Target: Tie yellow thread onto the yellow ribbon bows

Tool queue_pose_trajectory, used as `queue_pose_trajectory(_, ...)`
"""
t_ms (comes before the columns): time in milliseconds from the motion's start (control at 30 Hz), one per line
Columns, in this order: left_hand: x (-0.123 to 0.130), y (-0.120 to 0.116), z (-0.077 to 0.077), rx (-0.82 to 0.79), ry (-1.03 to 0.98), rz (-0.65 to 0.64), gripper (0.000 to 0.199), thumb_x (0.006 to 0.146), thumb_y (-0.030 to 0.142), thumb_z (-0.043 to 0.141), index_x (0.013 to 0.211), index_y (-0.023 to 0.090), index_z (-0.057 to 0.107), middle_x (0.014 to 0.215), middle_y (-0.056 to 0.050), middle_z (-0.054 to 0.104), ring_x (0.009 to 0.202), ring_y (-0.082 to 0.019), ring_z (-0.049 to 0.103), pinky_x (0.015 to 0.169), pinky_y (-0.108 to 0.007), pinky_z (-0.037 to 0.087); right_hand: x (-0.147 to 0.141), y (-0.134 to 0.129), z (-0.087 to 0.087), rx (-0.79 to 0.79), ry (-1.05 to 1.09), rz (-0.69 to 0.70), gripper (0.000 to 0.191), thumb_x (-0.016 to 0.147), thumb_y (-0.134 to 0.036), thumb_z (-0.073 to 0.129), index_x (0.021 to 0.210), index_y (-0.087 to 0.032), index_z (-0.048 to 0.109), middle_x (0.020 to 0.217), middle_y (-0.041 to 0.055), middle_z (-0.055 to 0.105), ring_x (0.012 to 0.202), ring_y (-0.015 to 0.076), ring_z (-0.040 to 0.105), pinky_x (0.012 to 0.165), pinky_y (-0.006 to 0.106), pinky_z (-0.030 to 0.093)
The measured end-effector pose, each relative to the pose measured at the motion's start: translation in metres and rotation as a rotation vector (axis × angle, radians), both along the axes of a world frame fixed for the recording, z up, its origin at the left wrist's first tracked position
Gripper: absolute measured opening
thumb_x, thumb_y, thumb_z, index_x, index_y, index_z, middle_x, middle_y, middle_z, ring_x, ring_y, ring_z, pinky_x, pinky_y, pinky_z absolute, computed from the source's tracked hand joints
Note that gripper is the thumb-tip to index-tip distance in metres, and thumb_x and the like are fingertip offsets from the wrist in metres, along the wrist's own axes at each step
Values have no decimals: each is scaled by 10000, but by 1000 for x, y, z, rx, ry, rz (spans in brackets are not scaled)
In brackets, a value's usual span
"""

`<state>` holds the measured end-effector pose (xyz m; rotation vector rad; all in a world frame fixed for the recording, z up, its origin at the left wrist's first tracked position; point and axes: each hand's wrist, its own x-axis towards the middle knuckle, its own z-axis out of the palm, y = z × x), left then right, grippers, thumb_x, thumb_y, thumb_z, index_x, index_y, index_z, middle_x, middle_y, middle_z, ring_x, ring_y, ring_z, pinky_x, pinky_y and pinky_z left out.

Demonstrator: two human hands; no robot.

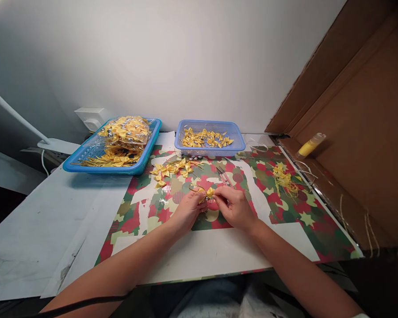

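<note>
Between both hands is a yellow ribbon bow (210, 192), held just above the patterned mat. My left hand (189, 207) pinches its left side, and a thin curved cord shows above the thumb. On the right side, my right hand (234, 205) grips the bow with fingertips closed. A small silver bead (207, 198) seems to sit below the bow's middle; how it is attached I cannot make out. Thread snips (224, 176) lie on the mat just beyond my right hand. Several loose yellow bows (172, 168) are spread beyond my left hand.
At the left back stands a blue basket (69, 164) with bagged bows and gold-stemmed ones. A lilac-blue basket (209, 152) of bows is against the wall, silver beads (190, 157) before it. Yellow thread scraps (285, 181) lie right, near a yellow tube (310, 145) and cardboard (354, 119).
</note>
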<state>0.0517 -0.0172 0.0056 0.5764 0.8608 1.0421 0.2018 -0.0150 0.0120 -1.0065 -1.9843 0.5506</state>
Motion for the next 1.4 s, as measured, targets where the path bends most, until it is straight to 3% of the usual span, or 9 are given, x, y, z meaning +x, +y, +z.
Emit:
queue_pose_trajectory(267, 0, 0, -3, 67, 57, -1, 323, 673, 322, 690, 600, 177, 411, 512, 84, 308, 472, -56, 241, 494, -209, 242, -5, -4, 2, -58, 54, -40, 170, 873, -159, 474, 713, -197, 521, 583, -26, 507, 517, 101, 455, 507, 225, 357)
queue_pose_trajectory(433, -3, -1, 2, 199, 194, 73, 316, 689, 362, 702, 599, 175, 463, 538, 65, 343, 509, -76, 295, 503, -223, 242, -5, -3, 4, -172, 137, -54, 114, 869, -207, 512, 770, -195, 565, 614, -19, 561, 554, 111, 501, 497, 221, 381)
queue_pose_trajectory(567, -7, -3, 8, 312, 303, 111, 298, 704, 350, 717, 587, 173, 507, 548, 54, 360, 522, -85, 289, 500, -229, 231, -5, -2, 2, -165, 102, -62, 170, 882, -199, 496, 738, -191, 586, 606, -15, 563, 572, 118, 497, 534, 238, 391)
queue_pose_trajectory(900, -8, -7, 12, 448, 499, 79, 354, 755, 296, 660, 531, 189, 408, 520, 52, 304, 505, -102, 229, 492, -247, 174, -13, -6, -4, -285, 213, -63, 211, 910, -300, 507, 769, -192, 621, 701, 18, 633, 630, 134, 548, 567, 250, 441)
queue_pose_trajectory(967, -8, -8, 13, 493, 546, 109, 344, 761, 261, 653, 527, 189, 411, 529, 46, 311, 525, -114, 243, 513, -250, 186, -13, -8, -3, -240, 204, -140, 162, 891, -288, 529, 783, -198, 612, 729, 21, 639, 667, 146, 550, 584, 262, 436)
queue_pose_trajectory(1067, -9, -9, 13, 598, 641, 168, 324, 782, 231, 628, 533, 190, 426, 550, 32, 324, 567, -136, 276, 550, -253, 211, -12, -11, 0, -52, 204, -286, 109, 826, -252, 597, 736, -210, 554, 701, 6, 596, 668, 152, 515, 607, 280, 415)
queue_pose_trajectory(1233, -10, -6, 12, 745, 769, 266, 263, 789, 227, 617, 551, 197, 509, 701, -23, 437, 717, -186, 396, 684, -274, 317, -11, -15, 0, 275, 95, -209, 130, 783, -169, 621, 686, -217, 549, 561, -38, 549, 534, 121, 453, 625, 310, 352)
queue_pose_trajectory(1400, -10, -5, 10, 823, 940, 320, 188, 777, 259, 618, 606, 201, 568, 935, -64, 512, 897, -230, 456, 881, -356, 343, -12, -12, -4, 300, -20, -249, 100, 845, -182, 568, 903, -203, 645, 627, -15, 603, 610, 139, 531, 664, 316, 335)
